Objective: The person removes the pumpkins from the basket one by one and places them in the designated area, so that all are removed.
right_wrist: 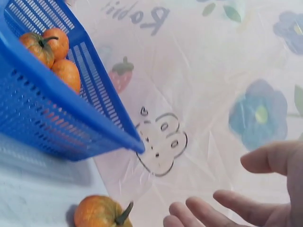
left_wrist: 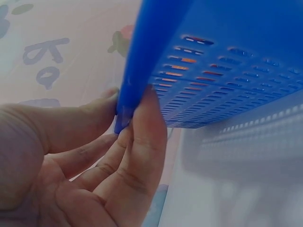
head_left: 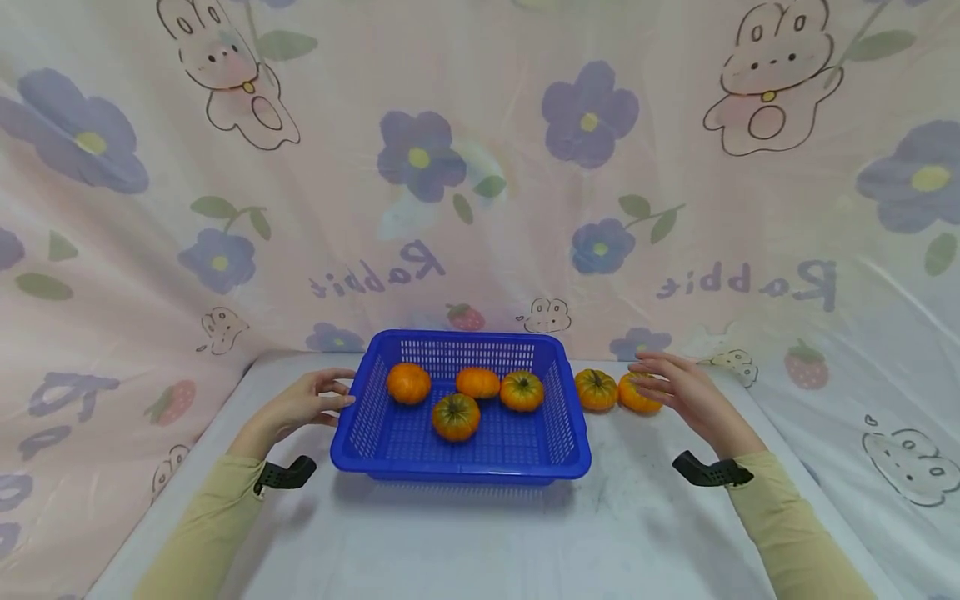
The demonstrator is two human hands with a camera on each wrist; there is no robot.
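Note:
My left hand (head_left: pixel 296 406) pinches the left rim of a blue plastic basket (head_left: pixel 461 477), thumb on one side of the edge and fingers on the other. Inside the basket sit several small pumpkins, among them a green-orange pumpkin (head_left: pixel 456 417) and a plain orange pumpkin (head_left: pixel 408 384). Right of the basket, a greenish pumpkin (head_left: pixel 597 390) stands beside an orange pumpkin (head_left: pixel 636 395). My right hand (head_left: pixel 688 396) is next to that orange one, its fingers overlapping it in the head view. The right wrist view shows this hand's fingers extended and holding nothing.
The basket and pumpkins are on a white table (head_left: pixel 450 542). A pale curtain (head_left: pixel 495 217) printed with rabbits and flowers hangs close behind the table and along its sides. Each wrist wears a black strap-on camera.

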